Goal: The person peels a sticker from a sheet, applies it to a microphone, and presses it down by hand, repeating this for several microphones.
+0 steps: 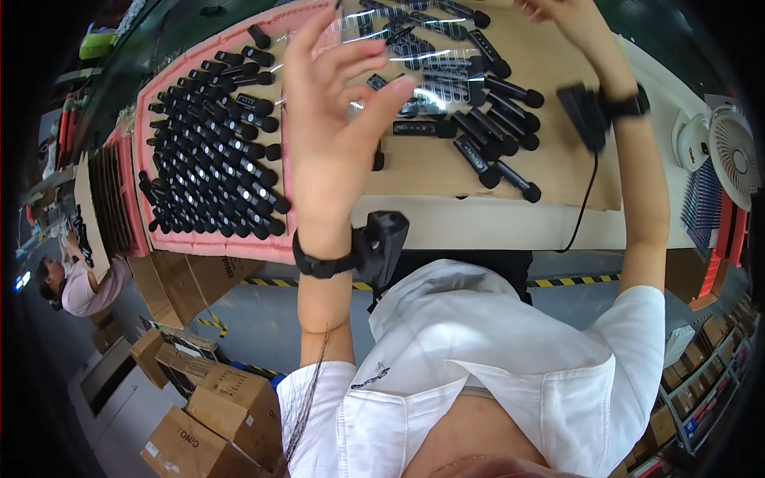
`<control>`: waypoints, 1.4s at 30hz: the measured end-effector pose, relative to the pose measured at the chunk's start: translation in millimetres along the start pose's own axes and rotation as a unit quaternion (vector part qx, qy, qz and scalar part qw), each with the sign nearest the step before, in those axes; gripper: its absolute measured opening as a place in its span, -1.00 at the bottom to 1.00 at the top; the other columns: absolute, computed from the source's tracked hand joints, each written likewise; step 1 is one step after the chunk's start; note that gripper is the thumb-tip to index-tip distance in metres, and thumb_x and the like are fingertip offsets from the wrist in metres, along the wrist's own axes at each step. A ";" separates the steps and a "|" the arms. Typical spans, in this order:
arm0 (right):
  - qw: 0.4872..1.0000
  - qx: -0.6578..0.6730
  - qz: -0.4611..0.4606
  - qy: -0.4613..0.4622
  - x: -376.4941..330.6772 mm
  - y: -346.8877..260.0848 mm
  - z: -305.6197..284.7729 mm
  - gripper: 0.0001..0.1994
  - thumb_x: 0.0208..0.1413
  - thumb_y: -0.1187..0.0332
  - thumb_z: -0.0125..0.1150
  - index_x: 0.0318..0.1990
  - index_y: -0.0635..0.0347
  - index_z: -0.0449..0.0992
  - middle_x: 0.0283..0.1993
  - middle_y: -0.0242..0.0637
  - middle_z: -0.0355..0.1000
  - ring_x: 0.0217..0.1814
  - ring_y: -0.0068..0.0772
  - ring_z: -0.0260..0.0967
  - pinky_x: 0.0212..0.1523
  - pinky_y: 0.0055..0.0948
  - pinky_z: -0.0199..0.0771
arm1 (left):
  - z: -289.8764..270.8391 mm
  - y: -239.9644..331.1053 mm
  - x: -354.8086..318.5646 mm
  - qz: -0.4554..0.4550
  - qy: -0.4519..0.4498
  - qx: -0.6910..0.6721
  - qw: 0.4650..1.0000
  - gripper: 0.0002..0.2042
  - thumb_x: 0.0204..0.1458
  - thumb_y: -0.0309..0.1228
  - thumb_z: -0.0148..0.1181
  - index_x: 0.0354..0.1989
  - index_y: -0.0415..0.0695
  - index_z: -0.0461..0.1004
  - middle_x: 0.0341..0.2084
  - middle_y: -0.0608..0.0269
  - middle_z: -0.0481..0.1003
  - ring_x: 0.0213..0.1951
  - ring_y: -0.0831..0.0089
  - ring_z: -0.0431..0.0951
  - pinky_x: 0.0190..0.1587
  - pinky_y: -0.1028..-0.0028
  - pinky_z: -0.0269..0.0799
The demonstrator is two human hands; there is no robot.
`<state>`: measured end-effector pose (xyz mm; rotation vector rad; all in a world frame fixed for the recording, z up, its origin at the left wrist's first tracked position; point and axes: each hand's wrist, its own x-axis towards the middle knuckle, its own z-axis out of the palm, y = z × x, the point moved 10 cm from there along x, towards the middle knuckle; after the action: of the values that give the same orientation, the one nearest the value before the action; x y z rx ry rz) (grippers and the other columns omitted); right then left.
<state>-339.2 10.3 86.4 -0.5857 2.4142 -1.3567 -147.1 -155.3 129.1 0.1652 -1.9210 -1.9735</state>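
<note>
My left hand point(335, 119) is raised over the worktable, with its thumb and fingers apart and nothing visibly gripped. Beside its fingertips, a clear shiny plastic sheet point(434, 80) overlies several small black microphones. Loose black microphones point(482, 131) lie on the brown cardboard point(550, 171) to the right of this hand. At the top edge is my right hand point(550, 9), partly cut off by the picture's rim; whether it holds anything cannot be made out. Each wrist wears a black strapped device.
A pink foam tray point(275, 247) at the left holds many microphones in rows. A white fan point(731, 151) and red bins point(727, 231) stand at the right. Cardboard boxes point(231, 398) sit on the floor lower left. Another person point(88, 283) works at the far left. A black cable point(588, 203) crosses the table's front.
</note>
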 end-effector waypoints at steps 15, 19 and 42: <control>0.954 -0.238 -0.182 0.001 42.0 3.6 7.0 -0.84 -0.03 0.39 0.12 -0.30 0.27 0.46 -0.51 -0.32 0.41 -0.44 -0.54 0.39 -0.47 -0.51 0.37 | -26.7 8.1 -21.5 -0.031 0.070 -0.019 0.997 -0.47 -0.17 -0.71 0.08 0.04 -0.24 0.09 -0.33 0.15 0.42 -0.36 0.59 0.36 -0.30 0.66 0.25; 0.907 -0.402 -0.071 -0.102 -15.0 -9.7 51.7 -0.83 -0.02 0.35 0.08 -0.33 0.27 0.43 -0.52 -0.32 0.36 -0.49 -0.51 0.32 -0.45 -0.60 0.30 | -21.5 14.5 -24.3 -0.001 0.076 -0.043 0.996 -0.50 -0.17 -0.70 0.08 0.02 -0.27 0.10 -0.35 0.15 0.42 -0.37 0.60 0.35 -0.32 0.67 0.25; 0.969 0.200 -0.145 -0.006 -129.9 -89.1 40.3 -0.75 -0.10 0.63 0.09 -0.19 0.45 0.38 -0.28 -0.19 0.41 -0.20 -0.41 0.38 -0.20 -0.57 0.42 | 30.6 16.1 -31.9 -0.063 -0.041 -0.139 0.987 -0.39 -0.23 -0.73 0.10 0.09 -0.26 0.08 -0.49 0.24 0.42 -0.45 0.57 0.39 -0.30 0.66 0.31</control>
<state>-190.5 2.7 151.6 -0.8516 2.0112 -1.8868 -125.1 -115.4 141.0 0.1350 -1.6953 -2.3409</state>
